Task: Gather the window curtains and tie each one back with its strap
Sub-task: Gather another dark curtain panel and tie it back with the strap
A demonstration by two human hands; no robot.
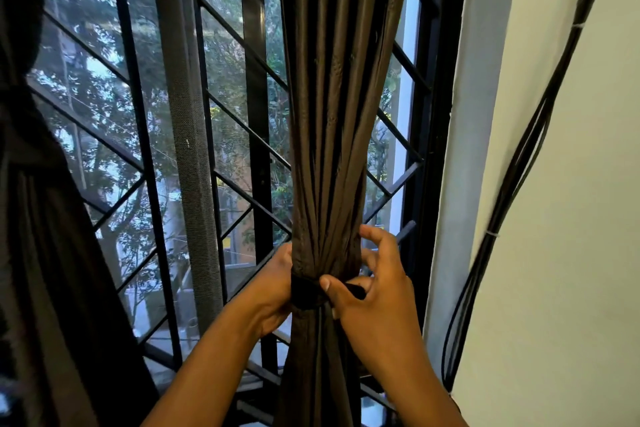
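1. Tying the strap (306,291) around the brown curtain (334,114) looks like the step you are on. The curtain is already bunched into one thick bundle in front of the window bars (138,135).
2. The dark strap goes around the bundle low down, right between your two hands.
3. Your right hand (367,291) pinches the loose end of the strap with the thumb and a bent finger. The other fingers are spread out by the side of the curtain.
4. Your left hand (273,288) wraps around the left side of the bundle at the strap. Its fingertips go behind the cloth, so you cannot see just what they grab.
5. Next, I think you need to pull the strap end snug and fasten it. Keep the left hand squeezing so the folds do not slip out.
6. Another dark curtain (45,218) hangs at the far left. It seems pulled in at the middle too, but it is too dark to tell if it is tied.
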